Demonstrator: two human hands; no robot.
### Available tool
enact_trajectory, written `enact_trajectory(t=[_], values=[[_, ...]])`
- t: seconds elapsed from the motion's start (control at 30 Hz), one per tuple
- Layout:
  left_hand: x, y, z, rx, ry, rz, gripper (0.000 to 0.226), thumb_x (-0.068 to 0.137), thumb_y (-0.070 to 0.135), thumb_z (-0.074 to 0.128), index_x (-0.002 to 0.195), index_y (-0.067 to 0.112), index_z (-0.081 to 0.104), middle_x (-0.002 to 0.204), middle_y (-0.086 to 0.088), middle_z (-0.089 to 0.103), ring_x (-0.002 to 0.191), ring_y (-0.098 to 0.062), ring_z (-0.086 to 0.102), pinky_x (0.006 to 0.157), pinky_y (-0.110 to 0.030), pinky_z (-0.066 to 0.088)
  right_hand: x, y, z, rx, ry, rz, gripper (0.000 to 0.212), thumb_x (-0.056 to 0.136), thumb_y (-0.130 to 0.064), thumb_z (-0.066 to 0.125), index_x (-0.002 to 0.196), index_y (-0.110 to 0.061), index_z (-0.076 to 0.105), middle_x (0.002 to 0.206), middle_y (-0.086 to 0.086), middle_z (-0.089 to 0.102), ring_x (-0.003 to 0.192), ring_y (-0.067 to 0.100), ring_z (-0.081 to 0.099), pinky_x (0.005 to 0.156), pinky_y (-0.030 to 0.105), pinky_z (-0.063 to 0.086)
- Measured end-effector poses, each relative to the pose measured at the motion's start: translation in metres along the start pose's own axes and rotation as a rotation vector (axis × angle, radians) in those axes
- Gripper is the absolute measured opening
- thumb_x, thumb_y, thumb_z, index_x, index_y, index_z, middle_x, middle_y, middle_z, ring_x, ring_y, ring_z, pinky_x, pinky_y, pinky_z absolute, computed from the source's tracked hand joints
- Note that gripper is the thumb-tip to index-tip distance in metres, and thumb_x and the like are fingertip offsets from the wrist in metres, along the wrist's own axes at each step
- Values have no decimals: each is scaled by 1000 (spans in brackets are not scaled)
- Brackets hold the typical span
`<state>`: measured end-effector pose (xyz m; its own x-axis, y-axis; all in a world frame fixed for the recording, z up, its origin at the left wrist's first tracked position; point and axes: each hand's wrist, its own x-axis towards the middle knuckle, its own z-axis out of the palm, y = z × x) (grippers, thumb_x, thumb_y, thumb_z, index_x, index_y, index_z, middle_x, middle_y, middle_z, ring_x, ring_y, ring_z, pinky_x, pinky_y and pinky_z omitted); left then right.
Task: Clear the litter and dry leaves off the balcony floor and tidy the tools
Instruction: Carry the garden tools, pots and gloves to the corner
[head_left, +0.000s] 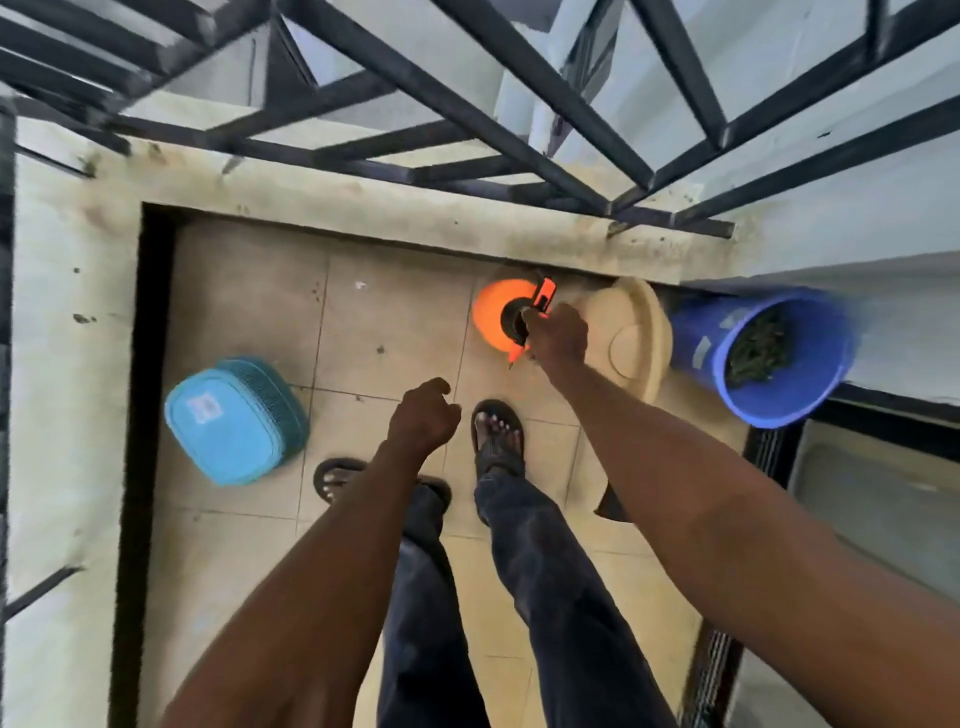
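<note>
On the tiled beige balcony floor (249, 291), the right hand (557, 332) is gripping an orange plastic sprayer (493, 317) at twelve o'clock; the left hand (423, 413) is hanging loosely curled, holding nothing. Setting it upright by the wall seems best.

Basket (236, 421) left – sprayer (501, 322), basin (631, 338), bucket (779, 358) along far wall (leaves (758, 345) in bucket).
</note>
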<state>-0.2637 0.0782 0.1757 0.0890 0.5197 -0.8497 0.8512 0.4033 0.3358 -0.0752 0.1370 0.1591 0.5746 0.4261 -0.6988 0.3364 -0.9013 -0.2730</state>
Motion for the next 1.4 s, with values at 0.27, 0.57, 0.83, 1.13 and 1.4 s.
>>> enact_trajectory(t=[0.27, 0.57, 0.83, 1.13, 1.4], values=[[9, -14, -10, -83, 2, 9, 41, 92, 28, 60, 130, 11, 56, 126, -15, 63, 117, -33, 57, 95, -35, 44, -18, -22, 12, -115, 43, -44, 52, 90, -40, 62, 127, -7, 50, 126, 16, 58, 115, 35, 57, 86, 35, 46], [-30, -76, -47, -528, 112, -151, 30, 91, 21, 59, 120, 11, 60, 103, -14, 71, 104, -29, 62, 74, -22, 38, -105, -20, 62, -591, -68, -437, 43, 94, -18, 52, 131, 4, 43, 135, 24, 42, 121, 38, 44, 96, 38, 37], [-78, -239, -54, -957, 296, -508, 30, 96, 17, 53, 123, 6, 62, 122, -8, 61, 117, -27, 59, 72, -23, 43, -198, -83, 205, -744, -511, -645, 27, 91, -22, 59, 104, 2, 60, 112, 16, 63, 108, 32, 56, 83, 31, 40], [-33, -380, -23, -1982, 598, -834, 26, 97, 27, 55, 78, 10, 55, 73, -11, 55, 61, -23, 53, 59, -32, 46, -215, -140, 380, -1026, -635, -853, 47, 98, -45, 49, 106, 0, 61, 117, 19, 63, 113, 32, 56, 74, 28, 32], [65, -418, -6, -2308, 497, -890, 39, 97, 50, 47, 116, 16, 53, 108, -7, 54, 98, -28, 50, 86, -39, 46, -174, -168, 496, -1089, -682, -1002, 78, 95, -62, 42, 148, -4, 33, 153, 14, 35, 139, 29, 35, 106, 33, 32]])
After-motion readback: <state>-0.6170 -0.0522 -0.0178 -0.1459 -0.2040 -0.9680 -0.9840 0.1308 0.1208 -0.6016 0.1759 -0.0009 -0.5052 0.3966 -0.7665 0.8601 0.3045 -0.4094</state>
